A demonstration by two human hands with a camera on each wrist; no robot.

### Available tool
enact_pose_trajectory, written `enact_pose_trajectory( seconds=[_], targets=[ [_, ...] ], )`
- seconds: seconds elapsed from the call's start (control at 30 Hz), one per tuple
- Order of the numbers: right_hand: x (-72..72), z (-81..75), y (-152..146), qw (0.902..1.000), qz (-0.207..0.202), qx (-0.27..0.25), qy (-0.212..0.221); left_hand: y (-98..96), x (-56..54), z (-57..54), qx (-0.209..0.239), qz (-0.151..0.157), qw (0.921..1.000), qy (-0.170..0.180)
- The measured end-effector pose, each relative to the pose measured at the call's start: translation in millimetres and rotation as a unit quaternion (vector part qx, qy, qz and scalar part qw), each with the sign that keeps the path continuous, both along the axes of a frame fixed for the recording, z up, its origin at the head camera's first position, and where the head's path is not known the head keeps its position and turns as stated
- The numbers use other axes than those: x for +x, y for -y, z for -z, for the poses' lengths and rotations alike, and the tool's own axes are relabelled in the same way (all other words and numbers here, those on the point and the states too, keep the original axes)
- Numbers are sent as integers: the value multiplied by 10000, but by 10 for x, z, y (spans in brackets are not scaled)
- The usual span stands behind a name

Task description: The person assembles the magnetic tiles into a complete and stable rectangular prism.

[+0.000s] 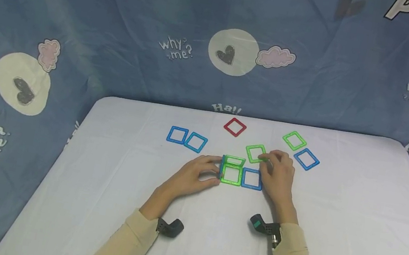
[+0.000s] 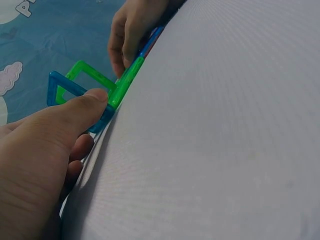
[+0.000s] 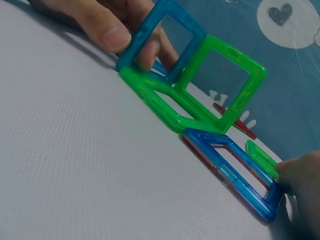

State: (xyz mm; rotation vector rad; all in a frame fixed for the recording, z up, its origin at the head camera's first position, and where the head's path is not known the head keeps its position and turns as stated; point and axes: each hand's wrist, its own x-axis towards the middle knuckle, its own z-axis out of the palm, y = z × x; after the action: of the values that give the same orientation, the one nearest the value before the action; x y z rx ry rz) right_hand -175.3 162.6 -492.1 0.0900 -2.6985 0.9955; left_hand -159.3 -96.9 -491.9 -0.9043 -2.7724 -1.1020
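My left hand holds an upright blue square magnetic tile, its thumb against the frame. That tile stands on the left edge of a flat green tile. Another green tile rises at the flat tile's back edge, beside the blue one. To the right, a flat blue tile adjoins the green one, with a red layer visible beneath it. My right hand pinches the near right corner of a loose green tile behind the blue tile; its thumb is partly hidden.
Two blue tiles lie at the back left of the white table. A red tile lies at the back middle. Farther right are a green tile and a blue tile. A printed blue cloth hangs behind.
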Motion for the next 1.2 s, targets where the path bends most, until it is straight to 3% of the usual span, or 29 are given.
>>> enact_pose_trajectory(
  seconds=[0.47, 0.63, 0.87, 1.2],
  targets=[
    [-12, 7, -18, 9999, -39, -142, 5, -2, -2, -4, -29, -32, 9999, 127],
    [-14, 9, -41, 9960, -121, -876, -91, -1, -9, 8, -49, -7, 9999, 116],
    [-13, -2, -65, 9807, -213, -1908, -383, 9, -1, 5, -65, -30, 9999, 112],
    [1, -25, -58, 9703, 8, -2388, -382, 3, 4, -14, -90, -17, 9998, 163]
  ],
)
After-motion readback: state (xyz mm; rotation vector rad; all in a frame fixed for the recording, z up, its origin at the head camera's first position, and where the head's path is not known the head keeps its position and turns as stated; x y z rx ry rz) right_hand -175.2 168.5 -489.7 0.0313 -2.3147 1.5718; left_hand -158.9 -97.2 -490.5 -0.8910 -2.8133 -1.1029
